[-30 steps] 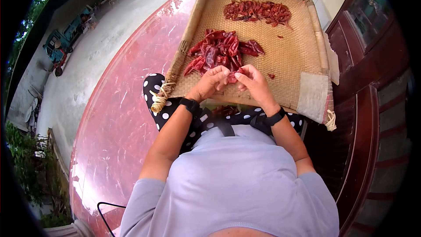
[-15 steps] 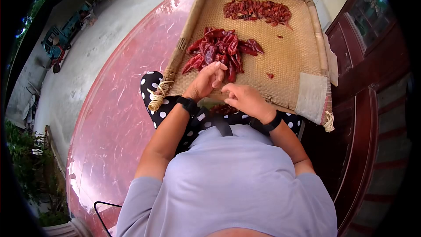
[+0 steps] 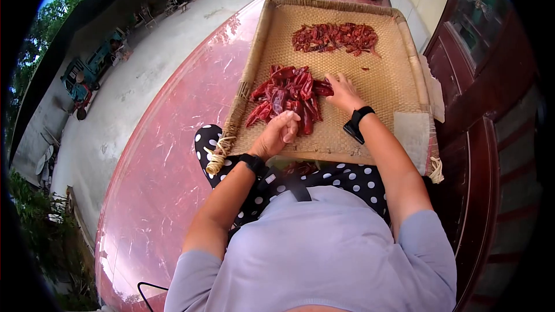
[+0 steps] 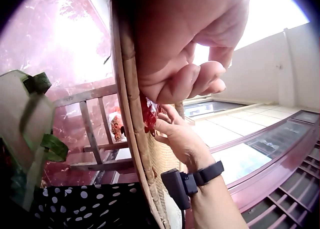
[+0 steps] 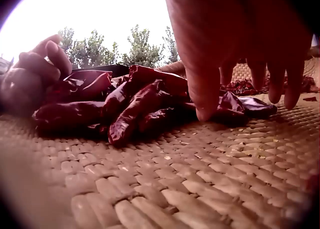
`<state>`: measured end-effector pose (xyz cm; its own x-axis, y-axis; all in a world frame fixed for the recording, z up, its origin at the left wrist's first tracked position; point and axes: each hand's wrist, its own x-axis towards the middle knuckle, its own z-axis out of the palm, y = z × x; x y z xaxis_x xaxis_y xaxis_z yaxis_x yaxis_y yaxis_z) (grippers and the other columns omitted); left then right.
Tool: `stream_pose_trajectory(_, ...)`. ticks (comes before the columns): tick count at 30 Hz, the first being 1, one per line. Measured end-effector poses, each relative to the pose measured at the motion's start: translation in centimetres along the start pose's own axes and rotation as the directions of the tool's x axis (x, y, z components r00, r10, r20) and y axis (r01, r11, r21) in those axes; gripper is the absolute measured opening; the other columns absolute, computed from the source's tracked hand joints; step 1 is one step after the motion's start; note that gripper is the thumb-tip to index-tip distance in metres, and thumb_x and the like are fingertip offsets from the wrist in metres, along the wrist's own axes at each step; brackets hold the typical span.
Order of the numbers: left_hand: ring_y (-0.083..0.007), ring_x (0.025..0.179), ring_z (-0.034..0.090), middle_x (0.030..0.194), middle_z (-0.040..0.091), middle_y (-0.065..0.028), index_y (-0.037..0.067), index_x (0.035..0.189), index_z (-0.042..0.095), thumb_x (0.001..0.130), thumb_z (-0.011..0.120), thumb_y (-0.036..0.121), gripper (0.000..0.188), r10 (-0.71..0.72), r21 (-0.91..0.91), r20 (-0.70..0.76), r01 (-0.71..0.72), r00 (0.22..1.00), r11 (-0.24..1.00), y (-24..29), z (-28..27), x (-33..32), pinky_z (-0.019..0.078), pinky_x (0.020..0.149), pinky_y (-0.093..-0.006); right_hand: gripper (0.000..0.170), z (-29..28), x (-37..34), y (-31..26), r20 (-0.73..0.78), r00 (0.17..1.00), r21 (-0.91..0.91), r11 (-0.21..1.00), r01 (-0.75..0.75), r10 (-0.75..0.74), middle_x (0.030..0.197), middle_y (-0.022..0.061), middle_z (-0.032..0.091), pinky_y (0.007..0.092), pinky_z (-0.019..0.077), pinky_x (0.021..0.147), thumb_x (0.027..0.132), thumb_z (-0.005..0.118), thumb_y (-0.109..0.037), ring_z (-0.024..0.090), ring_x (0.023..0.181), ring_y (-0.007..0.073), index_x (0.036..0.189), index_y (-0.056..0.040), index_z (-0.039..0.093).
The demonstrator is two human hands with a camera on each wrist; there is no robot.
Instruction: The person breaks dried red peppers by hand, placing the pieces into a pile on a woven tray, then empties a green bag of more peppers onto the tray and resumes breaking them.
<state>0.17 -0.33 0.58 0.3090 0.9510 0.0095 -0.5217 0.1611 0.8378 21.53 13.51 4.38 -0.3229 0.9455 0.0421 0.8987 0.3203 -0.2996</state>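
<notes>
A pile of dried red chili peppers (image 3: 280, 104) lies on a woven tray (image 3: 358, 133). My right hand (image 3: 345, 93) reaches over the tray to the pile's right side. In the right wrist view, its thumb is right beside a chili pepper (image 5: 257, 108), with the other fingers hanging down fairly straight beyond it. My left hand (image 3: 280, 133) hovers at the near edge of the pile. Its fingers (image 4: 207, 76) are loosely curled, and nothing shows between them in the left wrist view.
Cut chili pieces (image 3: 335, 37) are spread in a band at the tray's far end. More red pieces (image 3: 300, 167) show below the tray's near edge, by the lap. A red marbled tabletop (image 3: 167, 156) extends to the left; dark red wooden doors (image 3: 462, 98) stand right.
Earlier, both hands pinched a red chili piece together before the near rim. They parted; my right hand moved forward and right to the pile, while my left stayed near. The piece is gone from them.
</notes>
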Motion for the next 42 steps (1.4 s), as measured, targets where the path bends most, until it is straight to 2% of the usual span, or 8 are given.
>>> stream_pose_trajectory(5,-0.0094,0.051,0.039,0.063,0.049,-0.0005,0.004,0.102,0.055,0.100,0.051,0.033,0.029,0.037,-0.040,0.027,-0.036,0.999,0.999,-0.4,-0.3,0.2,0.0330,0.051,-0.0242,0.039,1.6,0.2,0.1,-0.042,0.985,-0.003,0.986,0.167,-0.167,0.124,0.0151,0.053,0.0496,0.0397,0.098,0.079,0.062,-0.009,0.048,0.116,0.0384,0.117,-0.0109,0.058)
stream_pose_trajectory(12,-0.0090,0.052,0.039,0.066,0.050,-0.0006,0.005,0.103,0.055,0.099,0.052,0.028,0.024,0.043,-0.062,0.051,-0.040,0.998,0.997,-0.7,-0.7,0.5,0.0322,0.050,-0.0240,0.023,0.2,-6.5,-1.2,-0.015,0.993,0.003,0.993,0.120,-0.120,0.107,0.0207,0.057,0.0498,0.0443,0.087,0.074,0.060,-0.009,0.053,0.106,0.0400,0.096,-0.0041,0.060)
stream_pose_trajectory(18,-0.0087,0.052,0.039,0.069,0.050,-0.0003,0.005,0.104,0.056,0.098,0.053,0.025,0.022,0.041,-0.041,0.048,-0.039,0.998,0.998,-0.4,-0.5,0.3,0.0322,0.049,-0.0231,0.020,1.3,-8.8,0.6,-0.299,0.942,0.184,0.959,0.217,-0.156,0.094,0.0137,0.062,0.0479,0.0454,0.081,0.078,0.068,-0.023,0.057,0.098,0.0360,0.088,-0.0067,0.061)
stream_pose_trajectory(25,-0.0080,0.053,0.040,0.070,0.050,0.0006,0.004,0.110,0.055,0.097,0.054,0.026,0.025,0.042,-0.022,0.064,-0.040,0.997,0.999,-0.7,-1.0,0.5,0.0336,0.050,-0.0226,0.025,0.7,-10.1,-0.2,-0.326,0.933,0.625,0.776,0.091,0.153,0.083,0.0105,0.067,0.0369,0.0496,0.068,0.088,0.066,-0.029,0.066,0.075,0.0249,0.091,-0.0044,0.061)
stream_pose_trajectory(29,-0.0071,0.053,0.041,0.071,0.049,0.0016,0.004,0.121,0.054,0.097,0.057,0.028,0.034,0.071,-0.014,0.050,-0.071,0.996,0.997,-0.3,0.6,0.1,0.0341,0.051,-0.0219,0.025,-0.2,-11.6,-1.8,-0.144,0.989,0.825,0.556,0.100,0.036,0.073,0.0081,0.065,0.0321,0.0492,0.061,0.092,0.063,-0.028,0.063,0.063,0.0166,0.093,-0.0036,0.062)
stream_pose_trajectory(32,-0.0065,0.053,0.041,0.071,0.051,0.0020,0.005,0.126,0.054,0.097,0.058,0.026,0.036,0.026,0.035,0.021,-0.026,0.999,0.999,0.0,1.0,-0.3,0.0343,0.052,-0.0213,0.019,1.4,-11.8,-2.5,-0.213,0.972,0.725,0.651,0.225,-0.098,0.074,0.0035,0.064,0.0273,0.0482,0.056,0.092,0.063,-0.022,0.059,0.059,0.0111,0.093,-0.0027,0.062)
stream_pose_trajectory(38,-0.0077,0.054,0.042,0.073,0.053,0.0011,0.007,0.118,0.055,0.100,0.053,0.030,0.029,-0.029,0.027,0.014,0.029,0.999,0.999,-0.7,-0.9,0.1,0.0343,0.053,-0.0221,0.015,1.7,-12.0,-3.1,-0.153,0.987,0.936,0.312,0.162,-0.054,0.081,0.0027,0.064,0.0229,0.0483,0.057,0.088,0.066,-0.010,0.057,0.064,0.0068,0.099,-0.0018,0.062)
stream_pose_trajectory(42,-0.0090,0.054,0.041,0.072,0.049,0.0005,0.005,0.117,0.056,0.104,0.039,0.036,0.038,0.055,-0.135,0.047,-0.049,0.997,0.990,-0.1,-0.3,0.1,0.0345,0.054,-0.0241,0.013,1.0,-13.5,-3.9,-0.190,0.951,0.854,0.437,0.283,-0.244,0.083,0.0001,0.061,0.0249,0.0501,0.068,0.087,0.066,-0.006,0.059,0.074,0.0089,0.098,-0.0011,0.062)
